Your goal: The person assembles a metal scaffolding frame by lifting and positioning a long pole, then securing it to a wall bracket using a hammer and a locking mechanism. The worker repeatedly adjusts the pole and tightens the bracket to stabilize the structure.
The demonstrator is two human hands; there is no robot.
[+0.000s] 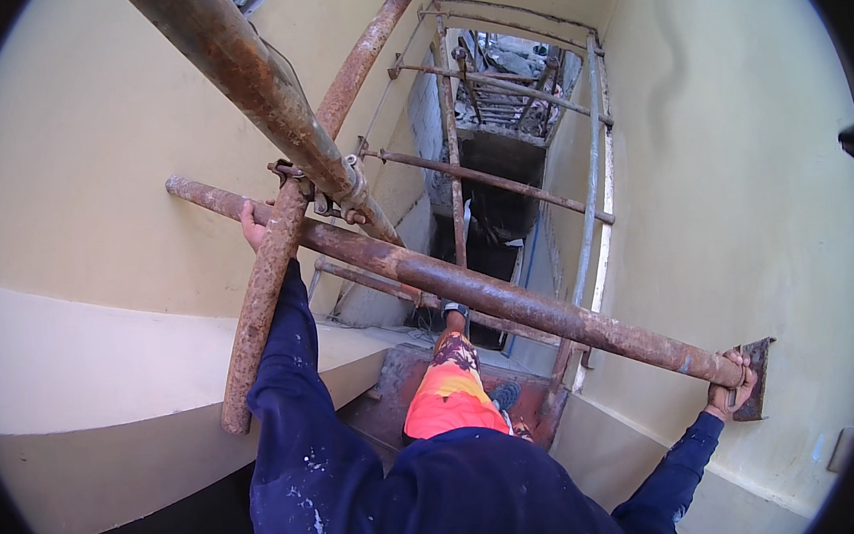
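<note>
Held in both hands, with arms spread wide: one long rusty pipe [510,306], slanting across the middle of the view from upper left to lower right; closed the left hand [255,228] around it near the upper-left end, partly hidden behind a short rusty pipe [260,315]; clenched the right hand [733,391] around the lower-right end, just beside a rusty metal plate [755,380]; could not tell of any joint between plate and pipe.

Wore a dark blue long-sleeved garment [455,496], specked with white; wore also orange-and-yellow patterned shorts [453,400] and a grey shoe [504,395], on a reddish floor [391,378].

Listed next, in front of the long pipe and left forearm: the short pipe, tilted; recorded at its upper end rusty clamps [286,170], close to a thick rust-streaked pipe [257,80] from the top edge; recorded behind that another rusty pipe [375,50], leaning up to the right.

Noted ahead a scaffold frame [501,188] of uprights and crossbars, with a grey post [592,154] at right; saw beyond it rubble [511,55]; found cream walls [742,192] on both sides; found at left a pale curved ledge [155,379].
</note>
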